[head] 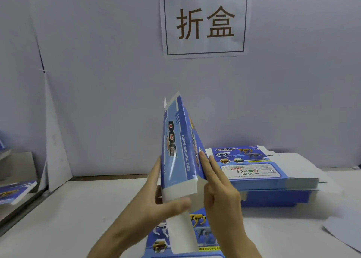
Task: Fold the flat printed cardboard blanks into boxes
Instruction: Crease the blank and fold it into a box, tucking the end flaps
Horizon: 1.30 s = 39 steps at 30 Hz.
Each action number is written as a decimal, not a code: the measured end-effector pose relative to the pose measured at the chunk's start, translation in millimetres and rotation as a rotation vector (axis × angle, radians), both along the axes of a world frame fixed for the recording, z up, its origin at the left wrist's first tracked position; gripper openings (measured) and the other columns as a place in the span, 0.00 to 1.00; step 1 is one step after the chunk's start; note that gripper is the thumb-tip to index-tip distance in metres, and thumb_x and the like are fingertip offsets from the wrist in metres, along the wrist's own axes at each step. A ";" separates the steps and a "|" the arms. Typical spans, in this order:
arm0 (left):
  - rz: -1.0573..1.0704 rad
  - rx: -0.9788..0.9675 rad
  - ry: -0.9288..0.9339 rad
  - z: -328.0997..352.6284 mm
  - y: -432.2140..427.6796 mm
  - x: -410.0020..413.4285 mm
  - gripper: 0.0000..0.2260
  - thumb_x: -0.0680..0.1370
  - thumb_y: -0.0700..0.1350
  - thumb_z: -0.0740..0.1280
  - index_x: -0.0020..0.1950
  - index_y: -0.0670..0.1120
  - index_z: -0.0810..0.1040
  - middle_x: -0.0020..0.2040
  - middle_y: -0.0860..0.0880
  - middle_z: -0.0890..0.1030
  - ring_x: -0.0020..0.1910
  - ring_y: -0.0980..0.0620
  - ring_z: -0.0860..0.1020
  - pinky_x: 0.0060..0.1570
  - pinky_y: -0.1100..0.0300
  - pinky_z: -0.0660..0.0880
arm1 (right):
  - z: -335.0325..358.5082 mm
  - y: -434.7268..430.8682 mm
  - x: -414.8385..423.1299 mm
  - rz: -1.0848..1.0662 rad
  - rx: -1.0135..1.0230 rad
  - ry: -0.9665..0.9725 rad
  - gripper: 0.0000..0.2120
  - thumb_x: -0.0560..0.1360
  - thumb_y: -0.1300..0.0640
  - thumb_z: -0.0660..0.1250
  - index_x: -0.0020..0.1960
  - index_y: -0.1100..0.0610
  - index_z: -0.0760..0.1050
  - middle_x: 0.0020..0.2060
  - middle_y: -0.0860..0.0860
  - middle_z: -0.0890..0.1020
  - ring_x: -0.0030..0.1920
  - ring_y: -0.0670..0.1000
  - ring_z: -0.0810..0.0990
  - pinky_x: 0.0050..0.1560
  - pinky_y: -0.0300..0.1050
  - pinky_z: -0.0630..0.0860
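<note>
Left hand (154, 197): grips the box (175, 140) low down. Its fingers lie behind the box's left face, and its thumb (175, 202) is curled across the white flap (179, 189) at the bottom.

Right hand (220, 191): flat, with fingers (207, 166) straight and together, pressed along the box's right face. No curl round the card is seen.

Box: held between the two hands above the table (78, 209). It stands near upright, leaning a little left, with the blue "DOG" panel facing the camera. It is partly formed – the top end is open and the bottom flap is not closed.

Directly below the hands a blank (203, 232) lies flat on the table, printed side up, partly covered by a white flap and both wrists.

To the right, just beyond the right hand, a stack (259, 171) of flat blanks rests on the table against the wall (97, 82).

At the far left edge lie more blue printed pieces (15, 191) – too blurred to tell whether flat or folded.

A paper sign (205, 22) with two large characters hangs on the wall above.
</note>
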<state>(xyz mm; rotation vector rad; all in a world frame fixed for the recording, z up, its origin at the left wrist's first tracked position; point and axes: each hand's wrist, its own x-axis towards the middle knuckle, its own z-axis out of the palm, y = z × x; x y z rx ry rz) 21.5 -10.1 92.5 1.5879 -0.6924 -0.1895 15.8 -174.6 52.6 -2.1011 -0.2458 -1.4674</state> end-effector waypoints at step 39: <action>0.340 -0.237 0.156 -8.4 9.8 21.9 0.18 0.65 0.52 0.70 0.52 0.47 0.77 0.41 0.44 0.86 0.37 0.43 0.85 0.29 0.53 0.81 | 36.7 -41.9 -12.9 0.549 0.647 0.553 0.29 0.63 0.43 0.72 0.45 0.70 0.76 0.41 0.67 0.81 0.45 0.68 0.80 0.51 0.59 0.77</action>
